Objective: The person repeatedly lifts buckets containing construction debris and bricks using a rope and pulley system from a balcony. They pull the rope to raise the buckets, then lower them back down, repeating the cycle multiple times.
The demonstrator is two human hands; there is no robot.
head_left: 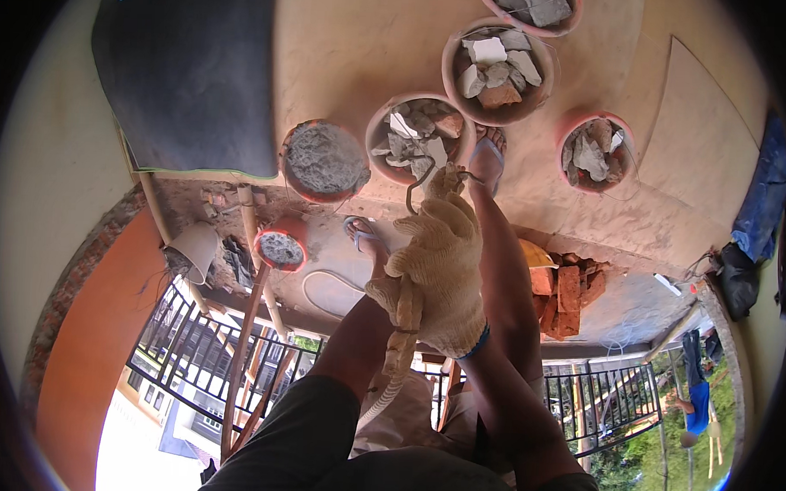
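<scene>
My right hand (448, 282) wears a cream knitted glove with a blue cuff and is closed around a thick pale rope (398, 341). The rope trails from the fist towards my body at lower left. Beyond the fist, a bent dark metal hook (417, 187) shows beside the rope's bound end. The hook lies just in front of, or over, the near rim of a bucket of rubble (381, 150); whether they touch I cannot tell. That bucket holds grey broken concrete and a piece of red brick. My left hand does not show.
Further rubble buckets (546, 67) stand beyond and to the right. Buckets of grey mortar (324, 161) sit left, near a tipped pale bucket (192, 249) and wooden poles (242, 353). Red bricks (569, 299) are stacked right, by black railings (608, 404). A person in blue (697, 408) is far right.
</scene>
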